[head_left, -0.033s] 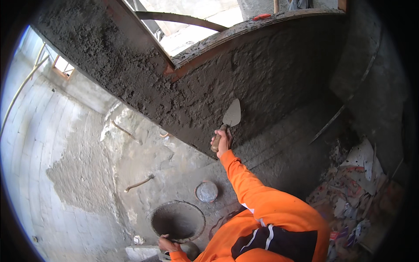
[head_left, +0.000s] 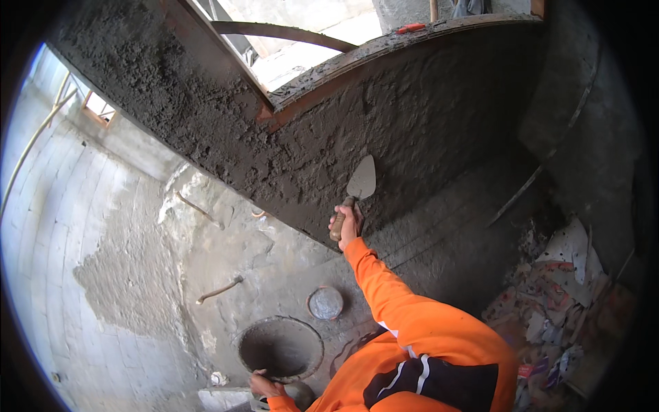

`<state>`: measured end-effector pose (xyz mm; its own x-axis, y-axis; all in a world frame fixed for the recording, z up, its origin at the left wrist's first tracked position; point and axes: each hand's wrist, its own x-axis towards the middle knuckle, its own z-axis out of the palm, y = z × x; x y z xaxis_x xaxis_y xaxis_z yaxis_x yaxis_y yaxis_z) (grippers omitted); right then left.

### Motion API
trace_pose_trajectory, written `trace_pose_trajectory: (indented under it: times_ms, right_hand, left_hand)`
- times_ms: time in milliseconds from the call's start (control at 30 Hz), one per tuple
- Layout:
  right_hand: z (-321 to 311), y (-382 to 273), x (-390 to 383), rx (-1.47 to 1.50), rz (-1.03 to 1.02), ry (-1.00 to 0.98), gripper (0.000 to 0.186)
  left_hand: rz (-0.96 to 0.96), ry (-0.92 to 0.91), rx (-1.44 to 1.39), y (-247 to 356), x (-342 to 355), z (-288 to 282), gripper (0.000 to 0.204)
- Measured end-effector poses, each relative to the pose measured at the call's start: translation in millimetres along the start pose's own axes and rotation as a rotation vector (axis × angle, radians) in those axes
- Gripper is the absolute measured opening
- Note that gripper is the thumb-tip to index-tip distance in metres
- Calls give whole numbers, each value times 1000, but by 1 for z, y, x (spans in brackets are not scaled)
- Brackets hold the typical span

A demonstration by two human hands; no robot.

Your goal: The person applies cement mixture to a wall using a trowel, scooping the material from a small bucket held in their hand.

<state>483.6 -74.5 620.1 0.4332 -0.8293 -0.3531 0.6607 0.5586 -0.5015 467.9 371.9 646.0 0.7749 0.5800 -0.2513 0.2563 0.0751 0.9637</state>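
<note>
The trowel [head_left: 362,180] was near the middle of the view, its pale, leaf-shaped blade pointing upward in front of a dark, rough wall [head_left: 439,103]; whether the metal touched that surface could not be told. From the far left, a long thin pole [head_left: 31,147] stood slanted before a pale block wall [head_left: 41,275], which bore a rough grey patch [head_left: 134,261]. Next came a short brown stick [head_left: 220,290], well apart from both hands. The left hand [head_left: 263,384] was at the near rim of a wide, round, dark basin [head_left: 298,331], its fingers curled, though what it gripped could not be made out. Just beyond the basin, to its right, sat a smaller round container [head_left: 329,317]. The right hand [head_left: 348,225], at the end of an orange sleeve [head_left: 384,275], was wrapped firmly around the trowel's brown handle. Higher up and farther right, a red object [head_left: 410,28] lay on the window ledge [head_left: 371,54]. At the lower right was a heap of torn scraps [head_left: 549,295].
</note>
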Motion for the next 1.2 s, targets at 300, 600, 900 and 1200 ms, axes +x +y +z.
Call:
trace_pose_trajectory:
  times_ms: [300, 600, 900, 1200]
  right_hand:
    - [33, -13, -17, 238, -31, -38, 20]
    - [9, 25, -15, 3, -44, 69, 34]
    - [-34, 11, 185, 498, -33, 436, 23]
    - [142, -47, 98, 255, -343, 184, 43]
  left_hand:
    - [-103, -182, -69, -1, -3, 28, 14]
    - [-51, -228, -41, 9, 27, 57, 11]
    - [13, -351, -37, 13, 124, 48, 7]
    - [404, -356, 336, 20, 195, 37, 8]
